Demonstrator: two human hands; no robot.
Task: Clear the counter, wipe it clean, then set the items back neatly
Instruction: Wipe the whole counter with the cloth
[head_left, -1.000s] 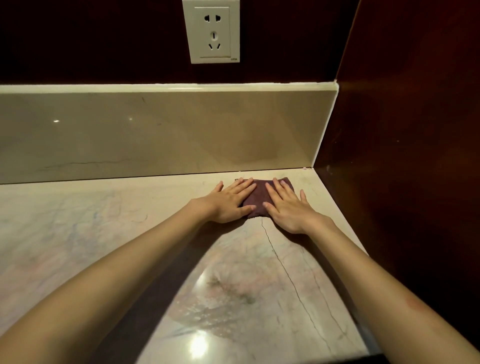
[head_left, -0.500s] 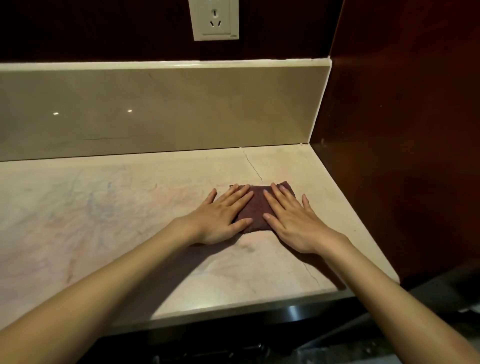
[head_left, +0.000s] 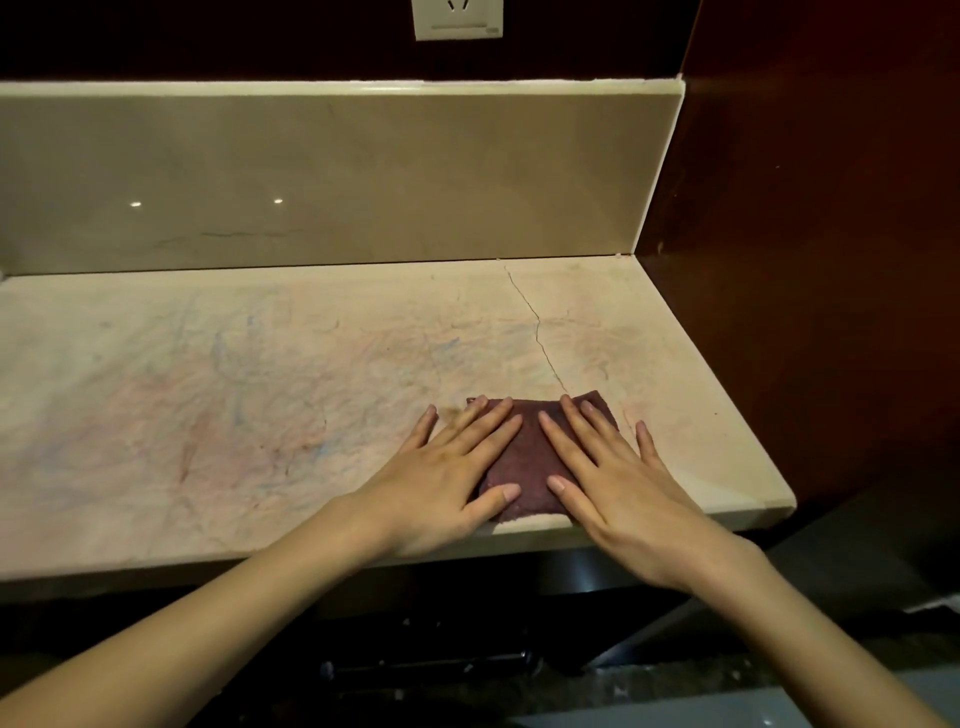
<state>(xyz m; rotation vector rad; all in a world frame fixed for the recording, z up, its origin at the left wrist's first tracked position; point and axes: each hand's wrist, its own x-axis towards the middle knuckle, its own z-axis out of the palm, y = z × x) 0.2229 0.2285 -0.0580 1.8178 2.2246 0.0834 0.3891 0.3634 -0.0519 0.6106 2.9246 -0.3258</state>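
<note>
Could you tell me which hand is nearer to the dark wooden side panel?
Right. The right hand lies on the cloth's panel side; the left hand lies on its far side from the side panel.

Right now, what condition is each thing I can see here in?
Dark maroon folded cloth: lying flat at the counter's front edge, pressed under both hands.
Left hand: fingers straight, flat on the cloth.
Right hand: fingers straight, flat on the cloth.
Pale marble counter: cracked, faint coloured smears.
White wall socket: nothing plugged in.

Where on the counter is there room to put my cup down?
The counter is bare left of the left hand, and behind the cloth up to the back wall. The front right corner is crowded: both hands, right hand, press the cloth.
</note>
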